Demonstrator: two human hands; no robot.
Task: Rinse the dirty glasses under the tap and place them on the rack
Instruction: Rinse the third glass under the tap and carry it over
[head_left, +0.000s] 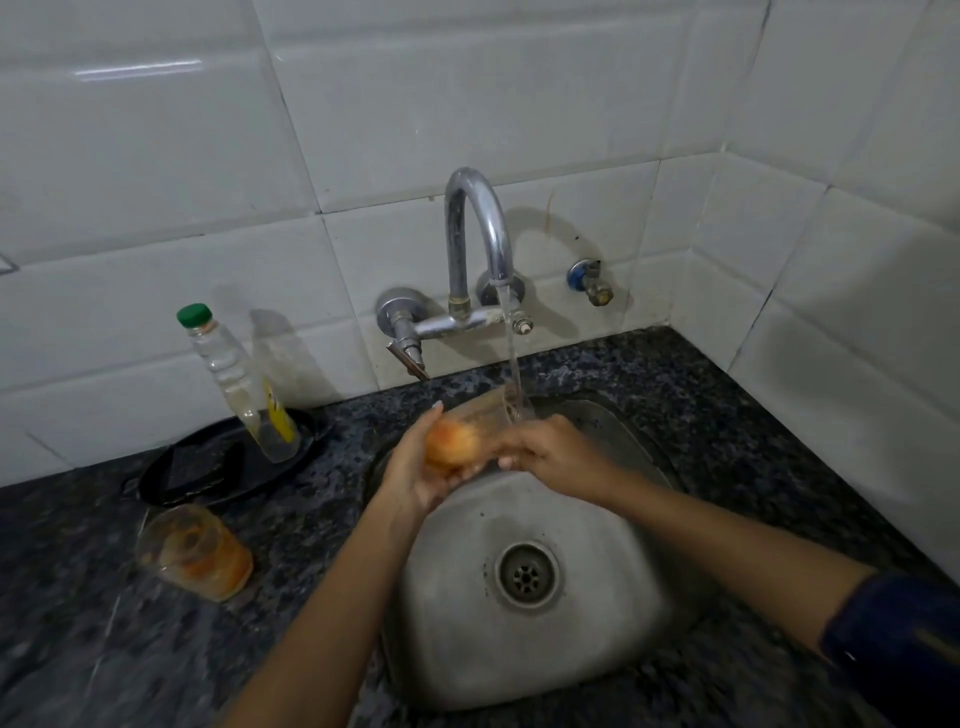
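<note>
Water runs from the curved chrome tap (478, 228) into a clear glass (475, 423) with orange residue at its base, held tilted on its side over the steel sink (519, 639). My left hand (415, 467) cups the orange-stained base. My right hand (550, 449) grips the glass from the right, near its rim, where the stream lands. A second dirty glass (200, 553) with orange residue stands on the counter, left of the sink. No rack is visible.
A black tray (182, 467) sits at the back left with a green-capped plastic bottle (236, 379) standing on it. Dark speckled granite counter (727, 405) surrounds the sink. White tiled walls meet in a corner at right. A small valve (592, 283) sticks out right of the tap.
</note>
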